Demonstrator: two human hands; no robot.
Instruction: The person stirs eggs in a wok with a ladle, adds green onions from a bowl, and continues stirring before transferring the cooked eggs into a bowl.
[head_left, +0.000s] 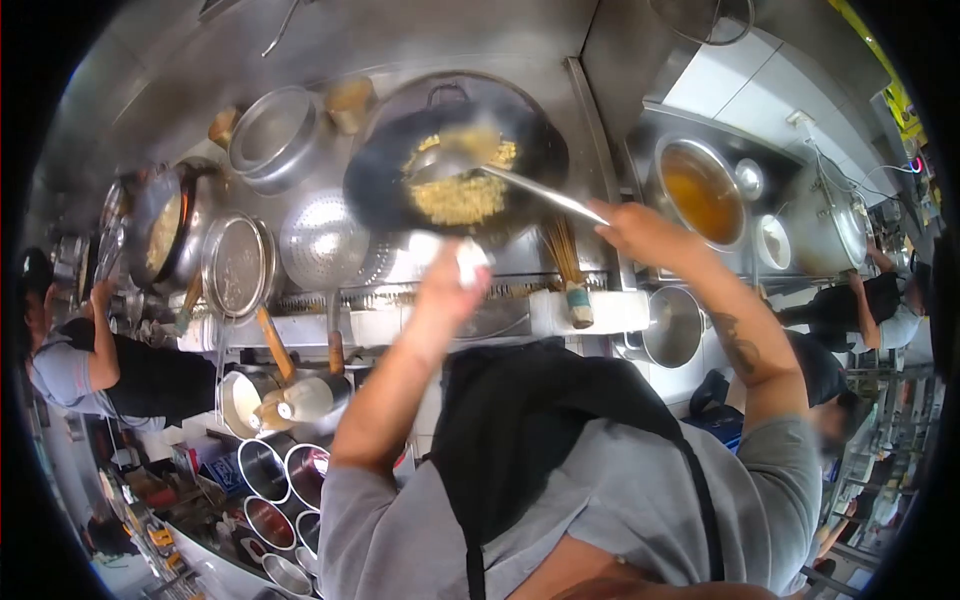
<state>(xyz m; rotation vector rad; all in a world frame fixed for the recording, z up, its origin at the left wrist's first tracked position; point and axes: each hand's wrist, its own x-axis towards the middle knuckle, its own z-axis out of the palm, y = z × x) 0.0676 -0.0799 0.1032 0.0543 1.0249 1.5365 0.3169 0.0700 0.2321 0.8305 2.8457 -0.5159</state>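
A black wok (pixel 376 186) sits on the stove in front of me with yellow, diced-looking food (pixel 462 202) in it. My right hand (pixel 640 236) is closed round the end of a long-handled metal ladle (pixel 545 192). The ladle's bowl rests among the food, slightly blurred. At the wok's near edge, my left hand (pixel 448 288) is closed on a white cloth (pixel 470 262). Whether the cloth also grips the wok's rim or a handle cannot be made out. Steam or motion blurs part of the food.
Left of the wok lie a perforated skimmer (pixel 325 238), a round strainer (pixel 238 265) and a metal pot (pixel 275 140). A bamboo brush (pixel 570 275) stands at the near right. Farther right is a bowl of amber liquid (pixel 695 195). Co-workers stand at both sides.
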